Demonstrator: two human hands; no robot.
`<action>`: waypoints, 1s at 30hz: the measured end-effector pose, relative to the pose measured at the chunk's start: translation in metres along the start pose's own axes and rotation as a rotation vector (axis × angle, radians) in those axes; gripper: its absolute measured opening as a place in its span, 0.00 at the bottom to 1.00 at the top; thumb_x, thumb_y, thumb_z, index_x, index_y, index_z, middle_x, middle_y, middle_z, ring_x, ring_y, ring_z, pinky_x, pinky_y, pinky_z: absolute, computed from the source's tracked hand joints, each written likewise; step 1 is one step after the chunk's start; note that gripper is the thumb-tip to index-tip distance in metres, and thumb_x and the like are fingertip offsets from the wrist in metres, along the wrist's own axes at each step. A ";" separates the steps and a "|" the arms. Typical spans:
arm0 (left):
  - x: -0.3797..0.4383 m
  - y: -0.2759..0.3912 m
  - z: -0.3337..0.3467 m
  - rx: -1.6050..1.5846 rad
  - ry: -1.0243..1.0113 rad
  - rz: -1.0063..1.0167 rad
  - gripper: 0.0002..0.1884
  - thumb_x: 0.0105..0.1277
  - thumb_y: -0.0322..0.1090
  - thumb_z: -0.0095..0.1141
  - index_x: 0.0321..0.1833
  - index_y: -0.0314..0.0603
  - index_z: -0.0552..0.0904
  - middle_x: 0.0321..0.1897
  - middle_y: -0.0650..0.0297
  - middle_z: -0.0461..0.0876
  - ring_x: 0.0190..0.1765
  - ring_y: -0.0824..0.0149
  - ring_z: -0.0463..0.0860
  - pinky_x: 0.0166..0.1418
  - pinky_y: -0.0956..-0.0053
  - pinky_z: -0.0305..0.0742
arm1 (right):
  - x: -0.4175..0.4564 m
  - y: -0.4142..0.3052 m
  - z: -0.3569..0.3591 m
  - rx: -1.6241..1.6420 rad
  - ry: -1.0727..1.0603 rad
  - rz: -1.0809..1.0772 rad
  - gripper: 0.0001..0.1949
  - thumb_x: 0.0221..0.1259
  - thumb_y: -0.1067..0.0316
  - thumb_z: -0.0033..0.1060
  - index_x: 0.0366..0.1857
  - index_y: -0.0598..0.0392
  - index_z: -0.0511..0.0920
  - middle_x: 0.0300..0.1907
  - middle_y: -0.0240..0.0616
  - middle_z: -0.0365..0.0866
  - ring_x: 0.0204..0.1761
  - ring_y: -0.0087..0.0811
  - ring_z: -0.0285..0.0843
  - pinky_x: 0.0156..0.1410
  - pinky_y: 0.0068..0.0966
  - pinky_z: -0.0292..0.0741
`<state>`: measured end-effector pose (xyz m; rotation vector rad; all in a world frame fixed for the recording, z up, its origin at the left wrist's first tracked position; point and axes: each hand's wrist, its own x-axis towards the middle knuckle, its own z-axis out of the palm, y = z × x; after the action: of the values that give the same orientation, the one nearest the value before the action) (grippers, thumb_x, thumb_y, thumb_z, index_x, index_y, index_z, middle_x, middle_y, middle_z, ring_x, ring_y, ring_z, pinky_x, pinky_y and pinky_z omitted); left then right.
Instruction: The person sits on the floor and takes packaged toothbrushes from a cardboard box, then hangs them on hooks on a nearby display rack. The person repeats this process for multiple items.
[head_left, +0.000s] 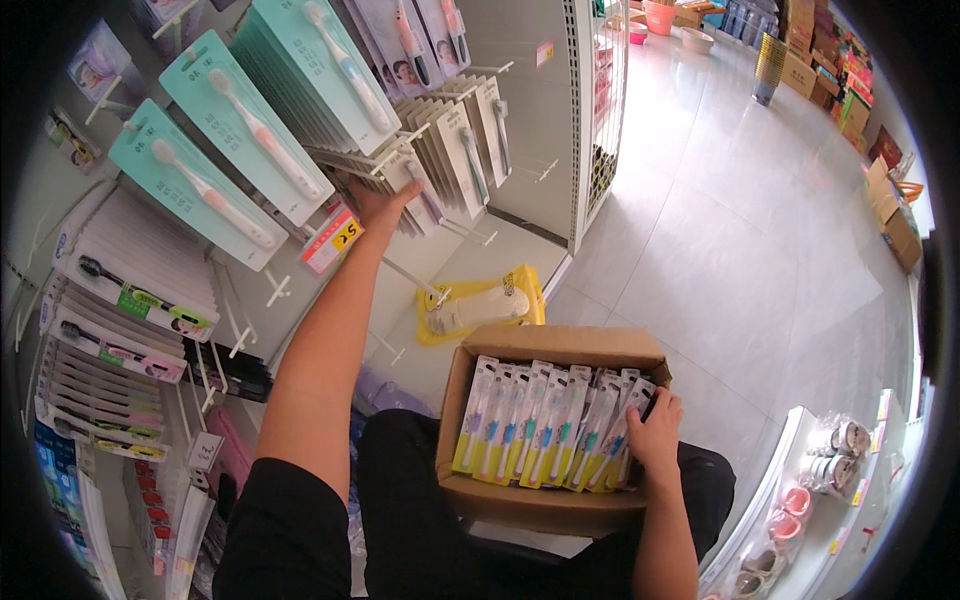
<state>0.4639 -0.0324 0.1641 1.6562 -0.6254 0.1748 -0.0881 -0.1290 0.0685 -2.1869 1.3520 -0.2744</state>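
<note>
My left hand (386, 204) reaches up to the rack and is at a row of carded toothbrushes (420, 191) on a peg hook; its fingers are partly hidden behind the cards. Larger teal-carded toothbrushes (262, 135) hang just above and left of it. On my lap rests an open cardboard box (555, 337) filled with upright packaged toothbrushes (536, 427) with yellow-green lower ends. My right hand (656, 424) is at the box's right side, thumb inside against the rightmost packages, with something black under the fingers. Whether it grips a package or the box wall is unclear.
A yellow package (484, 304) lies on the bottom shelf behind the box. White peg hooks (465, 231) stick out from the rack. More toothbrush packs (135, 300) hang at the left. A shelf with cups (799, 502) stands at lower right; a cardboard box (892, 214) is farther off.
</note>
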 end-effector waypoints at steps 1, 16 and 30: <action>-0.004 0.004 0.006 -0.034 -0.003 0.004 0.69 0.35 0.40 0.84 0.74 0.26 0.45 0.70 0.45 0.58 0.72 0.52 0.61 0.77 0.62 0.56 | 0.000 0.001 -0.001 -0.007 0.005 -0.001 0.30 0.57 0.59 0.64 0.61 0.64 0.65 0.58 0.57 0.66 0.60 0.59 0.65 0.64 0.47 0.69; -0.010 0.015 0.028 -0.191 -0.126 0.175 0.64 0.43 0.33 0.81 0.74 0.30 0.41 0.72 0.47 0.51 0.73 0.57 0.58 0.77 0.66 0.53 | 0.003 0.004 -0.001 -0.045 0.019 -0.011 0.30 0.57 0.59 0.64 0.60 0.65 0.67 0.57 0.55 0.66 0.59 0.57 0.65 0.63 0.46 0.69; -0.004 -0.003 0.011 0.050 -0.073 0.285 0.67 0.43 0.39 0.82 0.76 0.32 0.39 0.72 0.47 0.56 0.73 0.55 0.60 0.78 0.62 0.52 | 0.002 -0.007 -0.004 -0.053 -0.011 0.016 0.28 0.58 0.61 0.64 0.60 0.64 0.67 0.57 0.56 0.66 0.59 0.57 0.65 0.65 0.45 0.67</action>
<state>0.4594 -0.0420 0.1572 1.6215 -0.9191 0.3392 -0.0832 -0.1301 0.0760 -2.2168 1.3851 -0.2218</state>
